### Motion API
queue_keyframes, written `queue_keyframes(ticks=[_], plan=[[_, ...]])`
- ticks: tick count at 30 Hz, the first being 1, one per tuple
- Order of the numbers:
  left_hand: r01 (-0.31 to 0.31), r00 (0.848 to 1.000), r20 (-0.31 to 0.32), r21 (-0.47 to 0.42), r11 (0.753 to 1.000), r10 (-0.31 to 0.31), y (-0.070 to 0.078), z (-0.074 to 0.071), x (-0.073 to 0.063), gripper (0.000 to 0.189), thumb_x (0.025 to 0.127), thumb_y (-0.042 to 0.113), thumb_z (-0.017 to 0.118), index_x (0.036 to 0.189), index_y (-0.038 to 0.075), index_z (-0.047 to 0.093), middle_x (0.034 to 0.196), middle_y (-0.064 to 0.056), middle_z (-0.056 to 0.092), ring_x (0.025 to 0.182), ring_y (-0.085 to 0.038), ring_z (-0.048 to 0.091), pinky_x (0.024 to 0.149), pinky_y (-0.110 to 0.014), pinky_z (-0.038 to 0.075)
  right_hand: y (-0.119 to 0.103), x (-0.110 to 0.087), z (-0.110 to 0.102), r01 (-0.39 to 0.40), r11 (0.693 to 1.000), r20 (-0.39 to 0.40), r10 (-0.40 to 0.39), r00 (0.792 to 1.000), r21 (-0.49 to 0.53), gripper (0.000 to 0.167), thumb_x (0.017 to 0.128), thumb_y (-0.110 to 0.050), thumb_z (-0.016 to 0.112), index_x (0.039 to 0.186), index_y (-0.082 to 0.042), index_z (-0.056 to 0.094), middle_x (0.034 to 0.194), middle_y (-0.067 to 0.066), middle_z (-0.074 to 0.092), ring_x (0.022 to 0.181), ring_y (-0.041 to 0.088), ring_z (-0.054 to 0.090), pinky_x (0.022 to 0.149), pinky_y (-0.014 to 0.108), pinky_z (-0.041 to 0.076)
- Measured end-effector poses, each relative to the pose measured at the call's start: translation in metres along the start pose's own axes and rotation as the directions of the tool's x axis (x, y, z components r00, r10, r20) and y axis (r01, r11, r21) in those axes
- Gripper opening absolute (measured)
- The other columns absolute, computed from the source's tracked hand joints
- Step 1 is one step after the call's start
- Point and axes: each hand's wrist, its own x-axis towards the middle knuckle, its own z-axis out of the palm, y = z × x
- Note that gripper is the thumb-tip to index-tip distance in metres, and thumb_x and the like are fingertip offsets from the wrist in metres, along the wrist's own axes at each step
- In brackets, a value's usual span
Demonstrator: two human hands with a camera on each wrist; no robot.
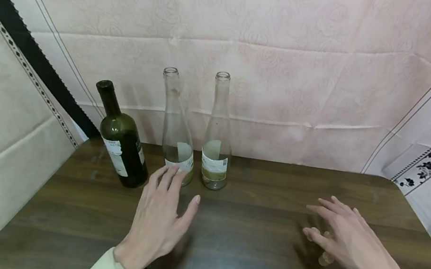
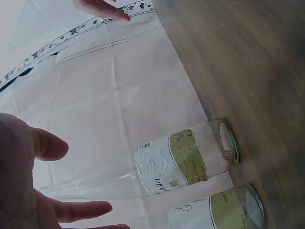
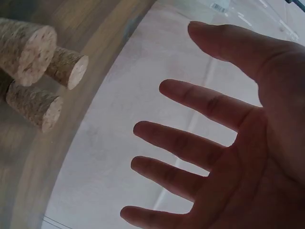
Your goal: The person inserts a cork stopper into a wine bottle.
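My left hand reaches over the table with straight, spread fingers and holds nothing. Its fingertips overlap the label of the middle clear glass bottle in the head view. To the right of that stands another clear bottle with a white and green label; both labels show in the left wrist view. At the far right my right hand hovers, fingers extended and empty. Beneath it are three corks standing on end, partly hidden by the hand in the head view.
A dark green wine bottle with a white label stands upright at the left of the row. The brown wooden table ends at the back against a pale patterned cloth. More cloth hangs on both sides.
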Motion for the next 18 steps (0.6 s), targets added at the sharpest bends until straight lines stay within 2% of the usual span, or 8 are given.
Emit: queue_keyframes(ticks=[6,12,18], plan=[[-0.007,0.999,-0.048,-0.041,0.999,0.005,0.0,0.0,0.009,0.045,0.098,0.036,0.062,0.131,0.005,0.061,0.136,-0.014,0.059,0.13,-0.035,0.047,0.107,-0.052,0.044,0.009,0.003,0.002,0.005,1.0,0.035,-0.005,0.999,0.0,0.041,0.089,-0.035,0.078,0.121,-0.011,0.071,0.123,0.01,0.07,0.12,0.037,0.063,0.097,0.059,0.049],[0.003,0.995,-0.094,-0.08,0.997,-0.011,-0.001,-0.004,0.021,0.038,0.099,0.028,0.061,0.127,0.003,0.061,0.13,-0.015,0.06,0.125,-0.035,0.047,0.104,-0.05,0.044,0.017,0.009,0.008,0.023,1.0,0.097,-0.025,0.995,0.02,0.034,0.086,-0.033,0.081,0.112,-0.013,0.073,0.111,0.003,0.073,0.108,0.03,0.068,0.09,0.054,0.054],[-0.024,0.98,-0.197,-0.078,0.997,0.008,-0.003,-0.004,0.032,0.036,0.097,0.023,0.063,0.125,0.001,0.06,0.127,-0.018,0.059,0.12,-0.037,0.047,0.1,-0.048,0.044,0.026,0.011,0.012,0.019,0.998,0.167,-0.028,0.986,0.058,0.022,0.085,-0.029,0.081,0.103,-0.018,0.074,0.105,0.0,0.074,0.1,0.025,0.07,0.083,0.05,0.056]])
